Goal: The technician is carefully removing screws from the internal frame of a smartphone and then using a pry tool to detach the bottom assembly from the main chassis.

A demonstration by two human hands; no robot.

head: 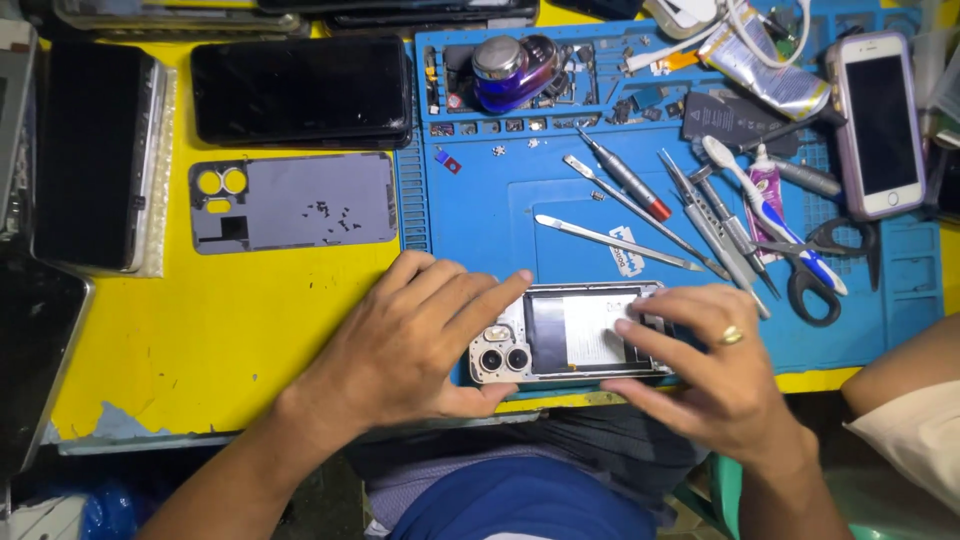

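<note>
Both hands are right at the near edge of the blue repair mat [480, 215], on an opened phone [570, 345] lying flat with its back off, camera cluster at the left end and a white-labelled battery in the middle. Left hand [415, 345] is spread loosely over the camera end, thumb tucked under the near edge, fingers flat along the top rim, bracing it rather than gripping. Right hand [705, 375], with a ring on it, has its fingers curled down on the other end, index tip pressing on the battery label. Whether it's pinching something small there, I honestly can't tell.

Handling-wise: light, stiff frame, but the insides look delicate, so I'd hold it by the metal edges and stay off the lenses and the battery.

Further back on the mat are tweezers [615, 240], a red-tipped screwdriver [625, 178], scissors [825, 265] and a glue tube [765, 70]. The grey back cover [290, 203] sits on the yellow table [200, 340], well apart to the left.
</note>
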